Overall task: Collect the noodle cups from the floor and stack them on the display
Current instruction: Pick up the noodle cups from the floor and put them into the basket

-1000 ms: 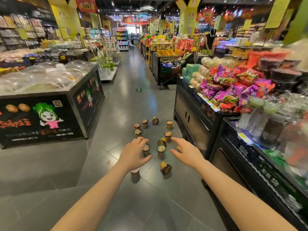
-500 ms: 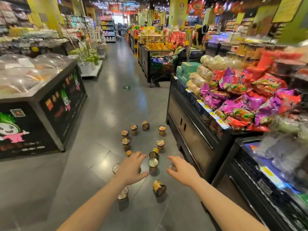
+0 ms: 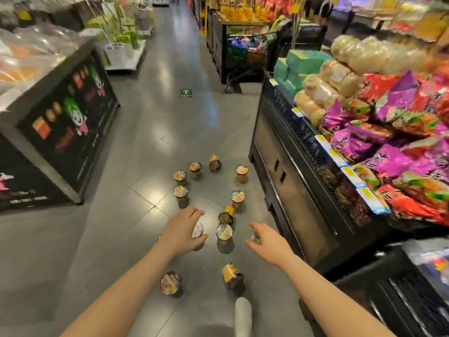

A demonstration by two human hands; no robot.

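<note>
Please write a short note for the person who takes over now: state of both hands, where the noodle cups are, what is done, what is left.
Left hand: open, reaching down over a cup partly hidden behind it; no grip visible.
Right hand: open, reaching toward another partly hidden cup; holds nothing.
Noodle cups: all in view are on the floor, beside the black display. Most stand upright, for example one between the hands and one near the left forearm. Three lie tipped.
Done: nothing collected or stacked yet.
Left: pick up every cup and stack them on the display.
</note>
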